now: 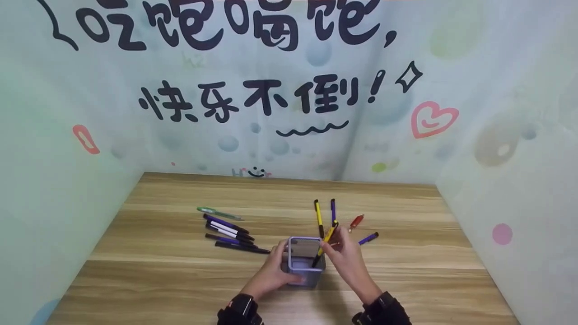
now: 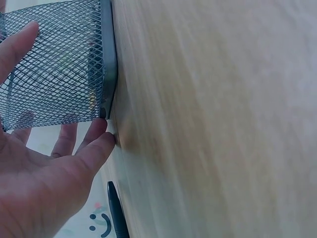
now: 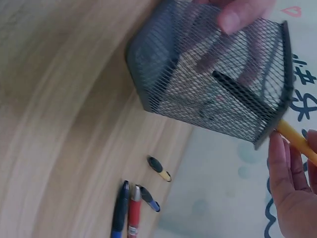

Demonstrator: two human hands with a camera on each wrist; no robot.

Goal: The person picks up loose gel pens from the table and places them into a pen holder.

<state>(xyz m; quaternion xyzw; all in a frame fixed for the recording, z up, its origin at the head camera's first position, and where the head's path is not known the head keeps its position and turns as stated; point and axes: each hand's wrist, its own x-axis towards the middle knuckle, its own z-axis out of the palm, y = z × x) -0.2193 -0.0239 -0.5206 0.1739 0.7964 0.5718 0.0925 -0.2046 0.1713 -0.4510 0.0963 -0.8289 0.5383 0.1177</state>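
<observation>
My left hand grips a dark wire-mesh pen holder, its thumb on the near wall and fingers round the left side. The holder stands upright on the table, its square mouth facing up. Between the thumb and fingers of my right hand is a yellow pen with a black end pointing down into the holder. Through the mesh in the right wrist view, the dark end of this yellow pen shows inside, slanted, while its upper part sticks out over the rim.
Left of the holder lie several dark and white pens and a green pen. Behind it are another yellow pen and a blue pen. A red pen and a second blue pen lie beyond my right hand.
</observation>
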